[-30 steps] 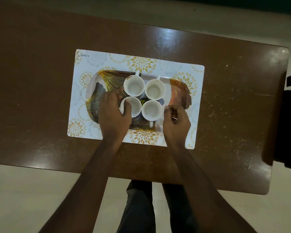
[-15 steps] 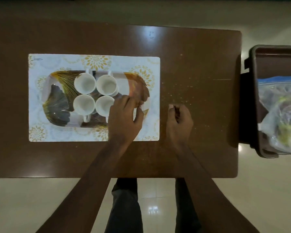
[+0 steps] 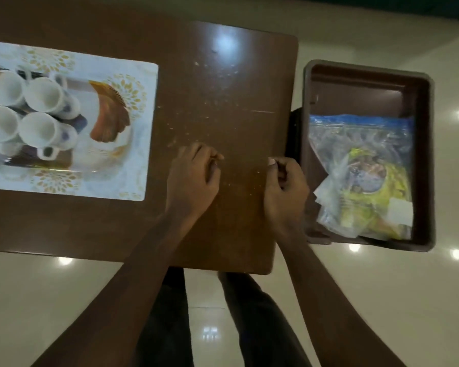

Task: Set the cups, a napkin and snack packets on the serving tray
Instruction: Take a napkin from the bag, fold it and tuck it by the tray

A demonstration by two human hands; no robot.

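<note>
Right now, both hands low over brown tabletop (image 3: 236,102), in the gap btwn placemat (image 3: 143,128) and bin (image 3: 368,83).

L hand (image 3: 194,178): fingers loosely bent, close together, tips down at the speckled surface, gripping nothing.

R hand (image 3: 284,192): just beside tabletop's R edge, fingers curled in toward palm, thumb sticking out to the L, nothing visible inside the curl.

Far L, partly cut off by frame edge: serving tray (image 3: 109,123) w/ orange and dark leaf print, lying on the white, gold-flowered placemat. On it, four white cups (image 3: 43,94), mouths up, packed two by two and touching; one handle pointing to the near side.

Off the tabletop, just past its R edge: dark brown plastic bin. Inside, clear zip bag (image 3: 355,133) w/ blue seal strip, yellow-green snack packets (image 3: 366,181) in it. White paper piece (image 3: 400,214) at bag's near R corner; napkin or not, can't tell.

Below: dark-trousered legs, glossy pale floor tiles w/ lamp reflections.
</note>
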